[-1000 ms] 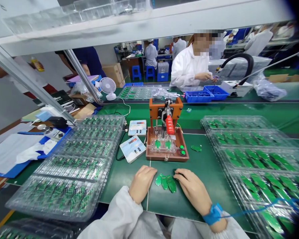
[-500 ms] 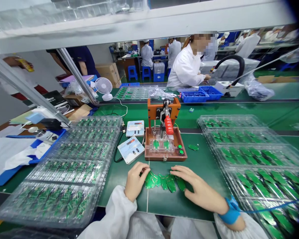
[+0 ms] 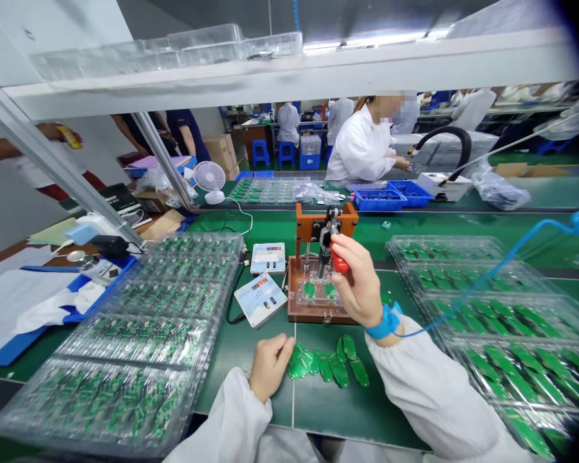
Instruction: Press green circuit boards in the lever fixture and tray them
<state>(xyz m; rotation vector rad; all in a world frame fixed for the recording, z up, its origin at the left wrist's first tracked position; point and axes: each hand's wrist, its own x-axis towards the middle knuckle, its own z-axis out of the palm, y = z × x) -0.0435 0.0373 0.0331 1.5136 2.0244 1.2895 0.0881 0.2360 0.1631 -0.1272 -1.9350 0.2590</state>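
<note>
My right hand (image 3: 359,278) is closed round the red handle (image 3: 338,254) of the toggle clamp on an orange and brown test fixture (image 3: 327,218). Two green circuit boards (image 3: 310,290) sit under the fixture's clear plate. My left hand (image 3: 271,365) rests on the bench with its fingers curled together, at the left end of a fanned row of green circuit boards (image 3: 338,372). Whatever its fingertips hold, if anything, is hidden. A blue wrist strap (image 3: 386,321) with a coiled cord goes round my right wrist.
Left of the fixture lie two white counter boxes (image 3: 260,299) with red digits. Clear trays of boards stand on the left (image 3: 125,334) and right (image 3: 506,308). A small fan (image 3: 209,180) and blue bins (image 3: 379,199) stand behind. A person in white (image 3: 364,141) works across the bench.
My right hand has left the row of boards and moved up and forward onto the red handle. My left hand stays by the boards, its fingers more curled. The view has tilted upward.
</note>
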